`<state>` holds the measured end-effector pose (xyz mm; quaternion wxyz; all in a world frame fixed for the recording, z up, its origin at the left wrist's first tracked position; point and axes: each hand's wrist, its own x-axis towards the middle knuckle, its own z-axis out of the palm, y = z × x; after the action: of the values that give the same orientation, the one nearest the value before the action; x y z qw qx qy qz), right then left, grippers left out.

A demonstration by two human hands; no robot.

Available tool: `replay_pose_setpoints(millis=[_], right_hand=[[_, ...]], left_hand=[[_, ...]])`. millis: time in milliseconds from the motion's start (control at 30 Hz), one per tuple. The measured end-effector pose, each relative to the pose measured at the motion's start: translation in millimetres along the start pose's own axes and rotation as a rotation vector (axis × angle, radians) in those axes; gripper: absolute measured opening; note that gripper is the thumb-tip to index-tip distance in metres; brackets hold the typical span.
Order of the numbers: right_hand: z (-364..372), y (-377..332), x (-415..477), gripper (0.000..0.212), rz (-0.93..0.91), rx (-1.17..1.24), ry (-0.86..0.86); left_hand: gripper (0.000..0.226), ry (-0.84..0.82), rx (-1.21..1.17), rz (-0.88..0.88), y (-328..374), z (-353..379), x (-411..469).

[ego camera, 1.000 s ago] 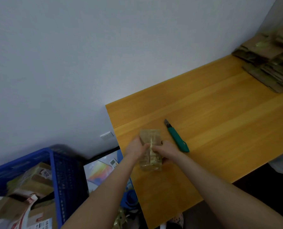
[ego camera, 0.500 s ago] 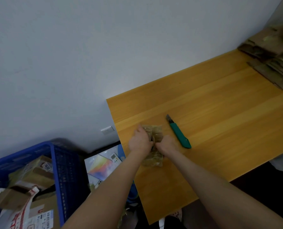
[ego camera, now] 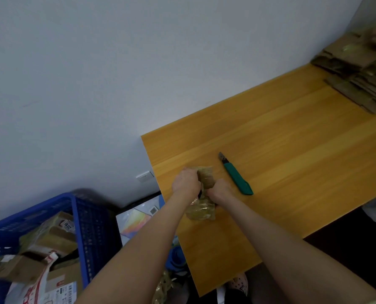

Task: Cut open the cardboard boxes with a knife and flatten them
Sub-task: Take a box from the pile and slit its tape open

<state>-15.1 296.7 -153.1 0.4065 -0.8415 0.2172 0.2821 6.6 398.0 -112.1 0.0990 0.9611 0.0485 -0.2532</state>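
Observation:
A small brown cardboard box (ego camera: pixel 205 176) wrapped in shiny tape lies on the wooden table (ego camera: pixel 292 150) near its left edge. My left hand (ego camera: pixel 186 181) grips the box's left side with curled fingers. My right hand (ego camera: pixel 219 190) grips its right side, and a dark gap shows between the two hands. The box's near end (ego camera: pixel 201 210) sticks out below my wrists. A green utility knife (ego camera: pixel 237 175) with its blade out lies on the table just right of my right hand, untouched.
A stack of flattened cardboard (ego camera: pixel 358 69) sits at the table's far right corner. A blue crate (ego camera: pixel 79 227) with several taped boxes stands on the floor at the left. More items lie on the floor under the table's left edge.
Both hands have closed in over the box's middle and pull its sides apart; the box's top now looks crumpled and split. The knife has stayed where it lay.

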Motion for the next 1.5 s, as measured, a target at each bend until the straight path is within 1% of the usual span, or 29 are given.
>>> replay_pose_setpoints(millis=[100, 167, 200, 333, 367, 400, 500, 567, 600, 667, 733, 767, 833, 867, 900, 967, 1000, 1033, 1067, 1100, 1133, 1167, 1200, 1233, 1267, 1300, 1333, 1433, 1500], right_hand=[[-2, 1, -2, 0.009, -0.007, 0.02, -0.004], [-4, 3, -1, 0.011, -0.01, 0.036, -0.025], [-4, 4, -1, 0.012, -0.016, 0.042, -0.038], [-8, 7, -4, 0.018, -0.037, 0.052, -0.067], [-10, 7, -5, 0.02, -0.04, 0.054, -0.072], [-11, 7, -6, 0.021, -0.047, 0.057, -0.078], [-14, 7, -8, 0.028, -0.05, 0.073, -0.093], [-16, 8, -10, 0.029, -0.049, 0.064, -0.108], [-17, 9, -11, 0.029, -0.045, 0.072, -0.12], [-22, 11, -13, 0.028, -0.001, 0.154, -0.156], [-27, 15, -15, 0.03, 0.038, 0.244, -0.168], [-28, 14, -14, 0.03, 0.033, 0.222, -0.154], [-27, 11, -14, 0.032, -0.012, 0.03, -0.105], [-26, 7, -14, 0.038, -0.043, -0.084, -0.056], [-23, 4, -14, 0.049, -0.067, -0.173, 0.003], [-20, -6, -16, 0.083, -0.063, -0.269, 0.081], [-19, -12, -17, 0.1, -0.038, -0.287, 0.101], [-18, -16, -18, 0.111, -0.017, -0.309, 0.117], [-17, -19, -18, 0.117, 0.003, -0.337, 0.132], [-18, -19, -17, 0.117, 0.014, -0.367, 0.145], [-20, -19, -17, 0.113, 0.023, -0.399, 0.154], [-23, -18, -17, 0.103, 0.03, -0.422, 0.153], [-26, -17, -16, 0.086, 0.018, -0.419, 0.134], [-29, -16, -15, 0.058, -0.024, -0.379, 0.114], [-32, -14, -14, 0.025, -0.069, -0.31, 0.089], [-36, -12, -13, 0.011, -0.108, -0.226, 0.058], [-39, -10, -12, 0.015, -0.124, -0.147, 0.018], [-42, 1, -12, 0.005, -0.087, 0.118, -0.081], [-42, 8, -17, 0.015, -0.061, 0.253, -0.119]], left_hand=[[0.008, -0.01, -0.018, 0.044, -3, -7, -3], [0.019, -0.03, -0.058, 0.065, -10, -10, -1], [0.019, -0.044, -0.081, 0.077, -14, -13, 1], [0.007, -0.112, -0.282, 0.099, -29, -20, 7], [0.008, -0.13, -0.339, 0.098, -33, -22, 8], [0.013, -0.15, -0.392, 0.096, -35, -23, 8], [0.041, -0.219, -0.544, 0.08, -46, -21, 9], [0.042, -0.251, -0.628, 0.091, -55, -22, 10], [0.035, -0.262, -0.664, 0.096, -60, -24, 8], [0.021, -0.239, -0.695, 0.076, -64, -24, 5], [0.017, -0.16, -0.664, 0.065, -58, -20, 3], [0.017, -0.115, -0.603, 0.065, -52, -19, 4], [0.014, -0.051, -0.541, 0.043, -41, -16, 4], [0.008, -0.023, -0.521, 0.044, -36, -17, 5], [0.011, 0.001, -0.479, 0.05, -34, -20, 5], [0.031, 0.049, -0.355, 0.082, -31, -23, 3], [0.035, 0.067, -0.316, 0.11, -30, -23, 2], [0.036, 0.077, -0.298, 0.129, -28, -22, 0], [0.033, 0.085, -0.295, 0.149, -25, -21, -3], [0.029, 0.089, -0.297, 0.165, -22, -20, -5], [0.024, 0.09, -0.285, 0.18, -20, -19, -6], [0.021, 0.092, -0.272, 0.189, -20, -18, -7], [0.019, 0.11, -0.263, 0.189, -20, -19, -8], [0.018, 0.133, -0.264, 0.175, -23, -20, -8], [0.016, 0.158, -0.276, 0.156, -25, -22, -8], [0.015, 0.177, -0.301, 0.134, -28, -24, -7], [0.014, 0.186, -0.322, 0.113, -30, -26, -6], [0.015, 0.192, -0.317, 0.099, -31, -35, -4], [0.02, 0.201, -0.337, 0.088, -29, -38, -2]])
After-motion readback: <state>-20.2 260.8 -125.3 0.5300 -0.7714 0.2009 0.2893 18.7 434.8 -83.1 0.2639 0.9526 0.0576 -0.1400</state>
